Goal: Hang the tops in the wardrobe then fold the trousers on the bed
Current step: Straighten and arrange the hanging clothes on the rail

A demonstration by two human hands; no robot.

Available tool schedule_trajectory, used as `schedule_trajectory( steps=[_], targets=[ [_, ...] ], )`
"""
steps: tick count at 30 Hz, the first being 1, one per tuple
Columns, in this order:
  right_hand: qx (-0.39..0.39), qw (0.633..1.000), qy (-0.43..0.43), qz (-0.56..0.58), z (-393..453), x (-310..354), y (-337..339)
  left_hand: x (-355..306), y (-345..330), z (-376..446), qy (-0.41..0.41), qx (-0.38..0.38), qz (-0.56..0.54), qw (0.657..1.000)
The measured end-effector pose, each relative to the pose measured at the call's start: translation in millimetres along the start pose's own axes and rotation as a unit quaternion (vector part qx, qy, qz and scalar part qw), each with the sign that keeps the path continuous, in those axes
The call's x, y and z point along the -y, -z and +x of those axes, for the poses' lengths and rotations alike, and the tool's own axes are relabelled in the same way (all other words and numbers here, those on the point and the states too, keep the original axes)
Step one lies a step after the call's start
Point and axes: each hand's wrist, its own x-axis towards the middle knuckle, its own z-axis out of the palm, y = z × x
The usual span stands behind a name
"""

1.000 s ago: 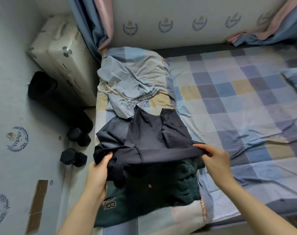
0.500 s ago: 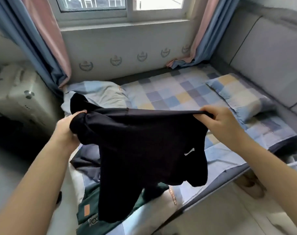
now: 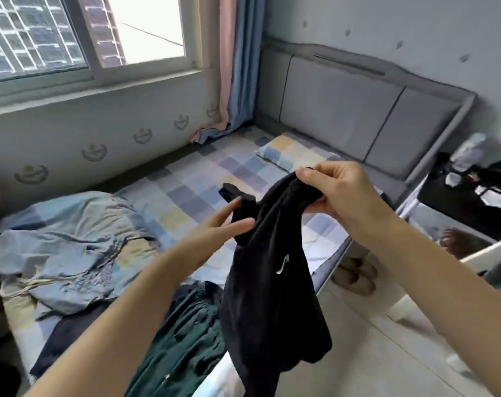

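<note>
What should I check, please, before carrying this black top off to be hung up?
1. Right hand grips the black top at its upper edge: ok.
2. Left hand has a hold: not ok, straight fingers only touch the cloth.
3. Top hangs free of the bed: ok.
4. Hanger ready: cannot tell, none in view.
5. Wardrobe open: cannot tell, out of view.
6. Other clothes left to sort: not ok, the green garment lies on the bed.

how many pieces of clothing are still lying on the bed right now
3 that I can make out: a light blue garment near the bed's foot, a dark navy one at the near edge, and a dark green one beside it. More may be hidden beneath them or behind the arms.
</note>
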Motion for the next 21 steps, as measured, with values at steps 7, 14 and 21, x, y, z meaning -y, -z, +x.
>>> schedule_trajectory(
  steps=[7,14,21],
  targets=[
    [-0.146,0.988,-0.006,0.058,-30,-2,94,-31,-131,21,-0.057,0.195,0.169,0.965],
    [-0.274,0.957,0.001,0.101,-98,4,221,-39,-238,60,-0.142,0.117,0.314,0.932],
    [-0.353,0.934,0.05,0.036,-173,-6,334,-3,-364,100,-0.215,0.104,0.473,0.848]
  ],
)
